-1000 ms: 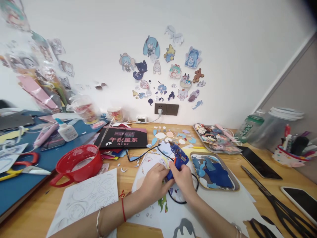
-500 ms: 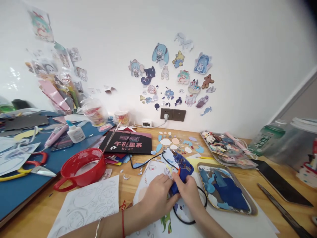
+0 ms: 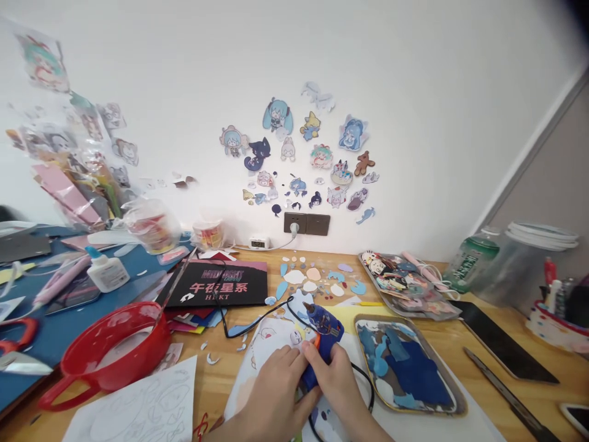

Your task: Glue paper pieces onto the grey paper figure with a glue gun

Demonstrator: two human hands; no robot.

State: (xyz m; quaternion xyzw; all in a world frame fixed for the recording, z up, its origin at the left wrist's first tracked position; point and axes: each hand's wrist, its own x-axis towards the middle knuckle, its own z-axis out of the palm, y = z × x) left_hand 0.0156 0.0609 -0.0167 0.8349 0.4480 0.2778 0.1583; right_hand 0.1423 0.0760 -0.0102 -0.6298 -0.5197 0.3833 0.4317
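Observation:
A blue hot glue gun [image 3: 327, 325] with an orange trigger is held between both hands above the papers. My right hand [image 3: 338, 383] is closed round its handle, the thumb by the trigger. My left hand [image 3: 278, 380] is closed against the handle's other side; its fingertips are partly hidden. The nozzle points up toward the wall. A black cord [image 3: 370, 383] curves out beside my right hand. Under the hands lie drawing sheets [image 3: 248, 374] with coloured cut-outs. Several small paper pieces [image 3: 294, 276] are spread beyond the nozzle.
A red mug [image 3: 115, 356] and a pencil-sketch sheet [image 3: 138, 405] are at left, with a glue bottle [image 3: 108, 273] behind. A paint-covered tray [image 3: 416, 362] sits at right, near a craft knife [image 3: 506, 390] and a black phone-like slab [image 3: 506, 341]. A black printed folder [image 3: 221, 285] lies behind.
My view has turned to the right and tilted up slightly, so things sit further left and most of them lower. Both hands keep the same hold on the glue gun.

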